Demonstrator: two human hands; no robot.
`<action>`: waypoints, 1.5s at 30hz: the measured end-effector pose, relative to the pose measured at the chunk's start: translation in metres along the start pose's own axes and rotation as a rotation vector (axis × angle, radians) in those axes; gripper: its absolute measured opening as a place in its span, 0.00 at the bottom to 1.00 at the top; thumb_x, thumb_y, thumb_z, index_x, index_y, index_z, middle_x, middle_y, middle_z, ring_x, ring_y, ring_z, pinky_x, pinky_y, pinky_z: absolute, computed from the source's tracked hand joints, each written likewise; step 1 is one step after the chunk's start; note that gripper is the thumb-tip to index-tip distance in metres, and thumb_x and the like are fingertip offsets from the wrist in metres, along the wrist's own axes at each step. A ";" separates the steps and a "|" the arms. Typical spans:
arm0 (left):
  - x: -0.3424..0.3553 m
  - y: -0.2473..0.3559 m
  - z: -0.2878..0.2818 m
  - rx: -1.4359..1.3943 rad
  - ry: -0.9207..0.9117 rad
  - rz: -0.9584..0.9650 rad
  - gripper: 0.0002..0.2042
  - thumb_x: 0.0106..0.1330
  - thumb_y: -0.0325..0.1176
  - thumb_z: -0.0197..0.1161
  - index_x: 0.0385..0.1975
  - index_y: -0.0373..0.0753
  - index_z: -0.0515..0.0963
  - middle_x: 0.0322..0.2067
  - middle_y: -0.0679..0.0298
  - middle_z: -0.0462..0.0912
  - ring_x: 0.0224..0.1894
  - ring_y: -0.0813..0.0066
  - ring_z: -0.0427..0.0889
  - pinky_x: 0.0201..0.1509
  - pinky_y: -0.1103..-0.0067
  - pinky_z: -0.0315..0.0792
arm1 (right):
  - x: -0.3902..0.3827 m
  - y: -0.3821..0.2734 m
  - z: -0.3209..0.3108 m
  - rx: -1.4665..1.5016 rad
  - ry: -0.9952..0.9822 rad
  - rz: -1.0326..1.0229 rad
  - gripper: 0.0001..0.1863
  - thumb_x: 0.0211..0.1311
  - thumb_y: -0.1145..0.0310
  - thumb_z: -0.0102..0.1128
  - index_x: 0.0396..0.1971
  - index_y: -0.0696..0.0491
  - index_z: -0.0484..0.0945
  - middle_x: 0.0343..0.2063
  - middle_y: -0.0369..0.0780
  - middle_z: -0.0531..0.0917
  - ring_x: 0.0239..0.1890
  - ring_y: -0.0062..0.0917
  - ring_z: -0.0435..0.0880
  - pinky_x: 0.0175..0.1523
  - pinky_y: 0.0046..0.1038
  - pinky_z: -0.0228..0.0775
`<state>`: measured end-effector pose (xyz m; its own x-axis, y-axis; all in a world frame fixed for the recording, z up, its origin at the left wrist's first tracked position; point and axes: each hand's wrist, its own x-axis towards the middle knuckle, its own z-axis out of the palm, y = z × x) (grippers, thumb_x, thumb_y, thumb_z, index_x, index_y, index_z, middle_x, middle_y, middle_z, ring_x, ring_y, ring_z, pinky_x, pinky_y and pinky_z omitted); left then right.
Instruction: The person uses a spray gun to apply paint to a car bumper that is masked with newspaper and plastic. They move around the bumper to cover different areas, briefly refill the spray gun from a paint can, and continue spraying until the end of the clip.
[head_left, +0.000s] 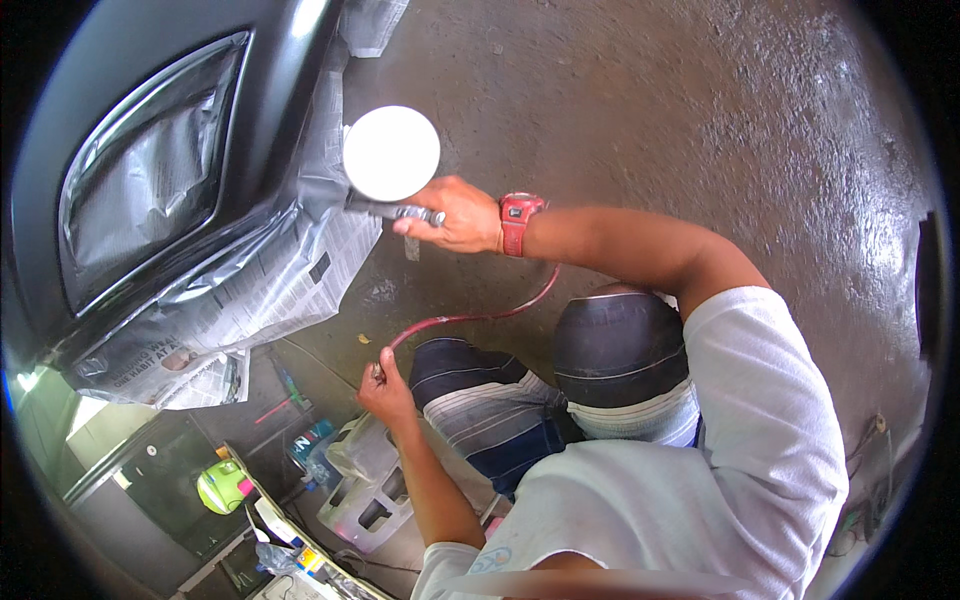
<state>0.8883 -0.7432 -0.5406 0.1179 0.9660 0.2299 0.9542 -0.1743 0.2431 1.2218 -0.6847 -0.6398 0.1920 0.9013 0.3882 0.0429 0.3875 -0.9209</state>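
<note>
My right hand (462,212), with a red watch (517,225) on its wrist, is closed round the grip of a spray gun (385,208). A round white cup (392,153) tops the gun and hides part of it. The gun is beside a dark vehicle panel (285,110), apparently a bumper. Lower down, my left hand (386,396) is closed on a red air hose (440,321), which curves up toward my right wrist. Masking newspaper (275,295) hangs along the panel's lower edge, and plastic and paper sheeting (150,185) covers its recessed opening.
Wet-looking dark floor (680,120) spreads to the right. Below my left hand lie a translucent plastic container (370,500) and a blue-labelled bottle (312,440). A green object (222,487) and an open box of supplies (290,545) are at lower left.
</note>
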 end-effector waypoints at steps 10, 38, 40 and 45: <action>0.009 0.012 0.037 -0.099 -0.052 0.076 0.30 0.73 0.48 0.73 0.16 0.33 0.68 0.12 0.57 0.65 0.15 0.67 0.63 0.23 0.63 0.59 | 0.033 -0.042 -0.096 -0.148 0.216 0.061 0.28 0.78 0.46 0.60 0.60 0.54 0.86 0.36 0.53 0.91 0.38 0.45 0.93 0.49 0.43 0.83; -0.009 0.019 -0.067 0.090 -0.515 -0.027 0.34 0.69 0.65 0.68 0.22 0.32 0.83 0.20 0.46 0.82 0.25 0.41 0.84 0.33 0.55 0.74 | 0.069 -0.258 -0.103 -0.178 0.033 0.403 0.31 0.80 0.44 0.57 0.65 0.55 0.82 0.34 0.58 0.90 0.36 0.48 0.93 0.47 0.42 0.83; -0.015 0.034 -0.092 0.065 -0.578 -0.070 0.33 0.69 0.64 0.68 0.24 0.32 0.84 0.22 0.47 0.85 0.27 0.40 0.85 0.34 0.54 0.75 | 0.091 -0.257 -0.132 -0.246 0.133 0.460 0.32 0.80 0.42 0.56 0.65 0.56 0.83 0.30 0.51 0.90 0.33 0.38 0.92 0.45 0.40 0.83; -0.031 0.079 -0.145 0.092 -0.623 -0.076 0.32 0.71 0.63 0.67 0.25 0.32 0.85 0.23 0.45 0.85 0.27 0.39 0.85 0.34 0.53 0.75 | 0.150 -0.248 -0.215 -0.431 0.383 0.465 0.33 0.80 0.38 0.54 0.54 0.56 0.87 0.23 0.40 0.87 0.29 0.26 0.89 0.41 0.34 0.82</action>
<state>0.9204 -0.8148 -0.3920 0.1599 0.9097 -0.3833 0.9828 -0.1102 0.1484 1.4505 -0.6875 -0.3608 0.6097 0.7925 -0.0128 0.2392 -0.1993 -0.9503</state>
